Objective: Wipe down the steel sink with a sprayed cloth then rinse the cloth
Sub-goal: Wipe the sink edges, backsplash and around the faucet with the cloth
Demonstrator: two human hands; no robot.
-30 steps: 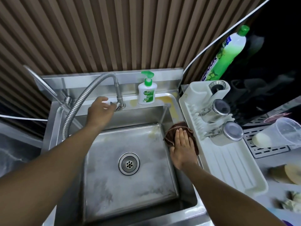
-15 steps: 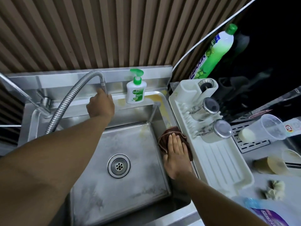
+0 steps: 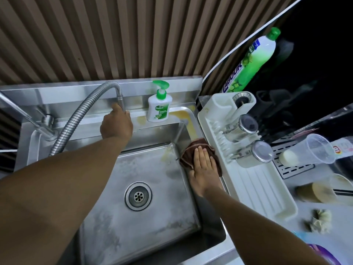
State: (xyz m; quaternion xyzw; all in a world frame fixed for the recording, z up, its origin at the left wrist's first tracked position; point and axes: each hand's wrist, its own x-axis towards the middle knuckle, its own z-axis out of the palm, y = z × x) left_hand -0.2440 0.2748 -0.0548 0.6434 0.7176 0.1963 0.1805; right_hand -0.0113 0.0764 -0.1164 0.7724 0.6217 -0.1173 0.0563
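Cloth [image 3: 192, 152] lies on the right rim of the sink [image 3: 114, 217], beside the dish rack [image 3: 257, 190], pressed under my right hand [image 3: 205, 169], fingers flat, no grip. Farther back, my left hand [image 3: 116, 125] seems clasped round the tap hose [image 3: 76, 119], its fingers hidden. A swing there could topple the soap bottle [image 3: 158, 107].

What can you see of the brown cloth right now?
The brown cloth is a soft, dark brown fabric with a stitched hem, bunched and creased. It lies draped over the steel sink's right rim, its left edge hanging down the inner wall, close beside the white dish rack. The right hand presses on it with flat, straight fingers, covering its middle. The left hand is off it, gripping the faucet hose.
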